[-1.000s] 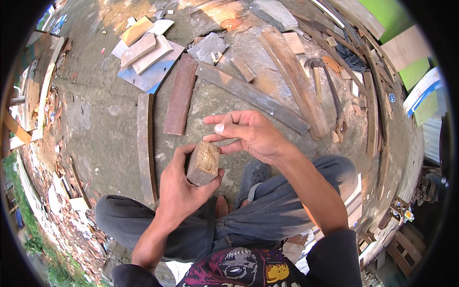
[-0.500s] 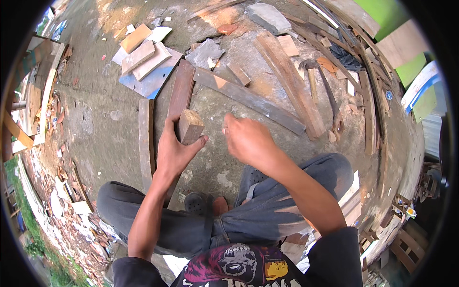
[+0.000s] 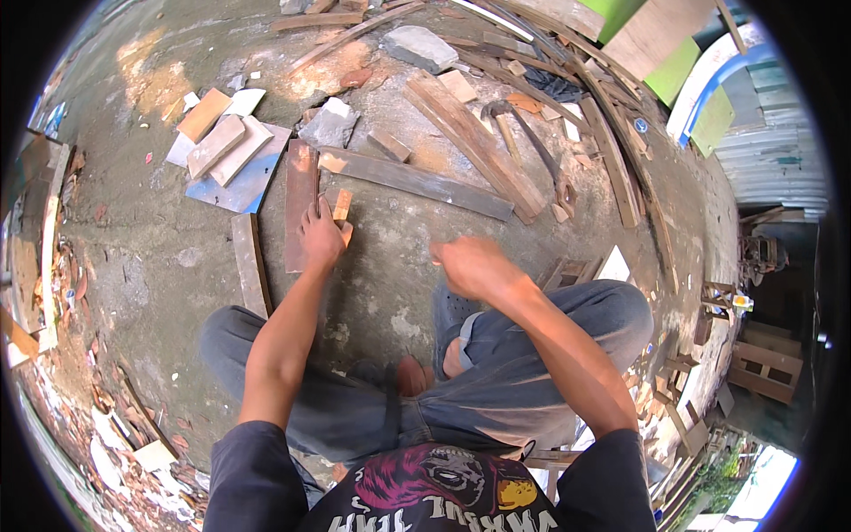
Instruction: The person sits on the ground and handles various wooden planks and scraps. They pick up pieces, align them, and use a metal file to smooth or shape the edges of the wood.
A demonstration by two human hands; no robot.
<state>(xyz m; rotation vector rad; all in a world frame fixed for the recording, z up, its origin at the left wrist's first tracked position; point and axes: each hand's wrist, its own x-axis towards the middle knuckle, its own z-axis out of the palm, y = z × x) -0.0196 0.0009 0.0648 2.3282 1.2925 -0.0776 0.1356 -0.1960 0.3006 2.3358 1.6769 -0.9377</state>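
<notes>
My left hand is closed around a short wooden block, whose upper end catches the sun. Hand and block are at the right edge of a reddish-brown board lying on the ground; whether the block touches the board I cannot tell. My right hand hovers over the ground before my right knee, its fingers curled into a pinch. What it holds, if anything, is hidden. A long grey wooden strip runs from the far end of the board to the right.
Flat wood offcuts lie on a blue-and-white panel at the far left. A thick plank, a hammer and a rusty pry bar lie to the right. Grey stones sit beyond the board. Another narrow plank lies near my left knee.
My left hand has carried the block forward and down beside the reddish-brown board, turning it over. My right hand stays pinched over nearly the same spot. The whole view has shifted.
</notes>
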